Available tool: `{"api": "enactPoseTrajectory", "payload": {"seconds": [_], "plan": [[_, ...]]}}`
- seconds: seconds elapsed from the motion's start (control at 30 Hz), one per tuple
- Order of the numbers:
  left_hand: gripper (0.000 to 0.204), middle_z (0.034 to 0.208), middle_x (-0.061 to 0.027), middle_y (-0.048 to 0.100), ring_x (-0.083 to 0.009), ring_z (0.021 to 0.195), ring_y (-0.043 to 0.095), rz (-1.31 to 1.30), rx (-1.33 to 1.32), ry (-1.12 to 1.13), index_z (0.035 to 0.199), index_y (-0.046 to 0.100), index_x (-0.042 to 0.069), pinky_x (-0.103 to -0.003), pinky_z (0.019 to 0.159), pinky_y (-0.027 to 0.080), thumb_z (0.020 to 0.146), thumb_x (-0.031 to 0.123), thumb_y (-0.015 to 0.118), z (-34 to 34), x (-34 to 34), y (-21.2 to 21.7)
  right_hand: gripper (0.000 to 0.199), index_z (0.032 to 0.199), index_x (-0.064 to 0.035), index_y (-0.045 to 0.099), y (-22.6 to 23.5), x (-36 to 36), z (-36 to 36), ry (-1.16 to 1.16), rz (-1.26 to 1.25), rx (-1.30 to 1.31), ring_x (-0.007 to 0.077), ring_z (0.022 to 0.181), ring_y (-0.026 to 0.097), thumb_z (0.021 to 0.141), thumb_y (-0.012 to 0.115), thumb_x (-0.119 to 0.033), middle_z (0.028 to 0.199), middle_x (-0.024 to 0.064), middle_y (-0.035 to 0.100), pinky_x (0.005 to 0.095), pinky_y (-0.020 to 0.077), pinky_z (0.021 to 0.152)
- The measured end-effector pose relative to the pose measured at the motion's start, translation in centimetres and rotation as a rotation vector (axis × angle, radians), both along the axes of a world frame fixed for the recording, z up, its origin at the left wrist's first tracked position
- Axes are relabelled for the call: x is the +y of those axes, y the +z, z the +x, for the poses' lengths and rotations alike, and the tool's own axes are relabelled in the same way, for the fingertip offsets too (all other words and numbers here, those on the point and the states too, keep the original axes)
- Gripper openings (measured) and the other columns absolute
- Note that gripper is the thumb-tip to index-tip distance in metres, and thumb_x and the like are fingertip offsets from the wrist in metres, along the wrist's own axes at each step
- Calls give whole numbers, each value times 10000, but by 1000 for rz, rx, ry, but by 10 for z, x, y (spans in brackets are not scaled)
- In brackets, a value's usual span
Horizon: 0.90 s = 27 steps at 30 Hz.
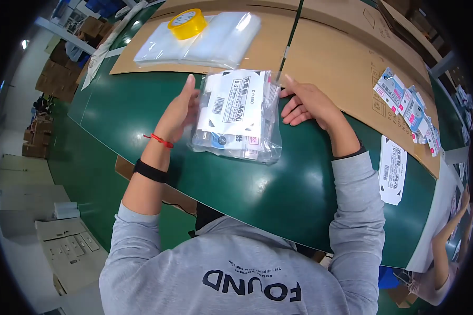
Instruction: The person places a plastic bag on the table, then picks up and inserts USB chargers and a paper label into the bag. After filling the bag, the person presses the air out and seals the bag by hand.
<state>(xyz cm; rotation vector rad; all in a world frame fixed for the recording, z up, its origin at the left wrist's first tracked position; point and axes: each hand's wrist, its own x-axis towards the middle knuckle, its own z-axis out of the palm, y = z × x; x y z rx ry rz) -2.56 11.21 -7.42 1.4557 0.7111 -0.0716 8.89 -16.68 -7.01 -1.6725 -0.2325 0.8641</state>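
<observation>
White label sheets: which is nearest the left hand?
The sheet with the clear bag, between left hand and right hand; the other lies on the table, beyond the right sleeve.

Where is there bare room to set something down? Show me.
Bare: green tabletop between the bagged packet and the near edge; cardboard between the clear plastic bags and the printed cards. Crowded: the cardboard's left end, with a yellow tape roll atop the bags, and the packet's sides, flanked by the left hand and right hand.
</observation>
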Motion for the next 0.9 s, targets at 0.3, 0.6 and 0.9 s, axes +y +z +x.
{"api": "enactPoseTrajectory", "payload": {"seconds": [0.3, 0.6, 0.9], "plan": [[613, 1186, -118, 574, -197, 1051, 580, -40, -242, -364, 1334, 391, -33, -332, 930, 452, 915, 377, 570, -20, -50, 3, 621, 906, 9, 581, -8, -2, 4, 244, 97, 79, 121, 487, 595, 925, 400, -585, 682, 86, 613, 205, 464, 415], [510, 1255, -139, 556, -241, 1110, 568, -560, -364, -63, 1308, 448, 7, -355, 938, 474, 913, 305, 574, -6, -56, 41, 531, 946, -2, 590, -18, -1, 12, -49, 388, 217, 105, 467, 566, 965, 395, -496, 699, 75, 611, 196, 424, 401], [402, 1224, -101, 573, -269, 1107, 558, -723, -704, 0, 1241, 504, 64, -406, 914, 480, 904, 264, 592, 218, -76, 41, 233, 999, 3, 600, -27, 9, -4, 105, 155, -220, 126, 538, 594, 917, 561, -211, 703, 58, 588, 243, 466, 468]]}}
